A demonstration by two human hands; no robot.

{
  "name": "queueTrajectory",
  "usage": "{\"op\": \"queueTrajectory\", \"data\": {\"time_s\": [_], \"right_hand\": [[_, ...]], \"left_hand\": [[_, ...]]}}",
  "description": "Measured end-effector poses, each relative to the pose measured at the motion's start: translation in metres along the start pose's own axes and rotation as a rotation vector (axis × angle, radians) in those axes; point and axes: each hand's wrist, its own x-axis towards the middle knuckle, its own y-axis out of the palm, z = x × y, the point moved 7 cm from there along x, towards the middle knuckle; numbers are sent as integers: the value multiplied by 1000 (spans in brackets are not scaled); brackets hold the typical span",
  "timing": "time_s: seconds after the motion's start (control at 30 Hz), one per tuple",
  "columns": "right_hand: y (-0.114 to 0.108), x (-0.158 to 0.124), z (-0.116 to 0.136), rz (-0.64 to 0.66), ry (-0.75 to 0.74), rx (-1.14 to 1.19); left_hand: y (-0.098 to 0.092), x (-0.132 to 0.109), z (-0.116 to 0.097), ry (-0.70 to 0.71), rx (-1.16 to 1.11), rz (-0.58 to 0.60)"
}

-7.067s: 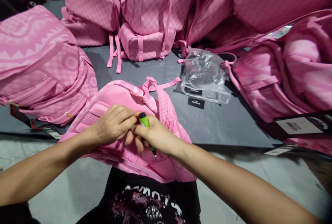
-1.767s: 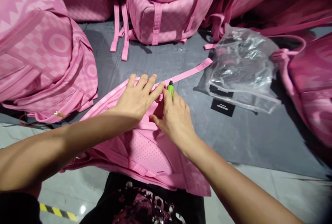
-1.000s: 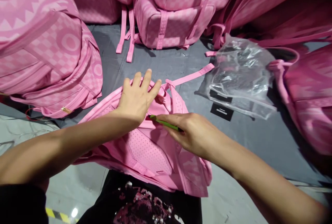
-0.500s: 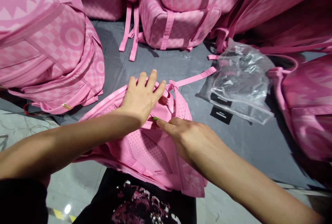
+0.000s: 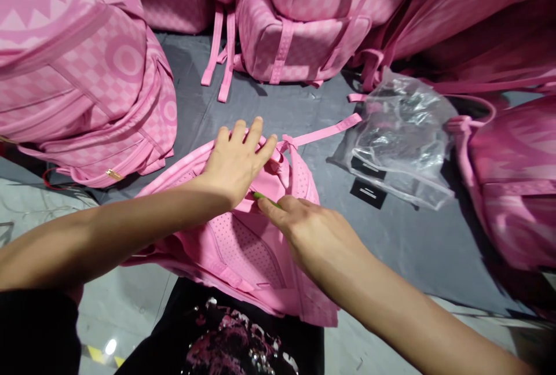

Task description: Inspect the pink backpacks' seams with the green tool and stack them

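A pink backpack (image 5: 247,247) with perforated padding lies at the table's near edge, against the person's lap. My left hand (image 5: 237,164) rests on its upper part with the fingers spread. Just to the right, my right hand (image 5: 299,219) is closed round a small green tool (image 5: 266,198), whose tip touches the pink fabric near a strap seam. The rest of the tool is hidden in the hand. A loose pink strap (image 5: 328,131) runs from the backpack's top toward the right.
Pink checkered backpacks stand at the left (image 5: 99,74), the back (image 5: 299,39) and the right (image 5: 516,172). A clear plastic bag (image 5: 403,132) and a black tag (image 5: 368,192) lie on the grey table (image 5: 182,85).
More of the green tool shows beyond my right fingers, its tip slightly farther left and up. My left hand stays nearly in place.
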Motion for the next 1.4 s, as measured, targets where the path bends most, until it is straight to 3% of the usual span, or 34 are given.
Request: {"op": "queueTrajectory", "data": {"time_s": [0.27,0.4,0.57,0.7,0.8,0.97,1.1,1.4], "right_hand": [[2,-4,-5,-83,-11,61],[9,-5,-5,-248,3,231],[22,-9,5,-370,67,319],[22,-12,11,-381,96,302],[21,-9,10,-401,101,313],[24,-8,8,-433,83,313],[23,-10,8,-470,67,315],[19,10,11,-493,78,401]], "left_hand": [[-3,0,1,28,22,-13],[-5,-1,5,40,38,-2],[-11,-7,12,94,62,148],[-19,-11,25,-78,95,279],[-19,-11,22,-95,151,254],[-11,-13,19,2,230,168],[-10,-18,24,48,229,169],[-11,-8,21,0,215,201]]}}
